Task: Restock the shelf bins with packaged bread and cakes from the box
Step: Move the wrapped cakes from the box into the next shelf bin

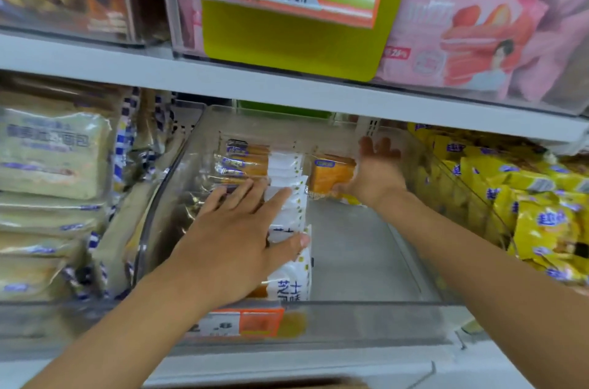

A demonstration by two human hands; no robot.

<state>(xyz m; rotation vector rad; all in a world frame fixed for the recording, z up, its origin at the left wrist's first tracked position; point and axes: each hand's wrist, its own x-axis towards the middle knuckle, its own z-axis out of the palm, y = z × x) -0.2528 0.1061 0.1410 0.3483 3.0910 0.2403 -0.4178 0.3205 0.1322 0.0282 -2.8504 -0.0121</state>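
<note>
On the lower shelf, in the clear middle bin [357, 248], the left hand [236, 238] is lying flat with fingers spread on the row of cake packs [287, 171] along the bin's left half; the thumb is touching the row's right side. The right hand [377, 171], fingers straight and apart, is pressing its palm against a lone orange pack [330, 176] at the far end, just right of the row. Thumb hidden; cannot tell if it is hooking under.

Risks, as judged:
- Lone pack is standing beside bare bin floor, so it is likely to tip near or rightward once unsupported.
- Row is leaning on the left hand and may fan out into the bare right half.
- Flat pressing may be squashing soft cake.
</note>
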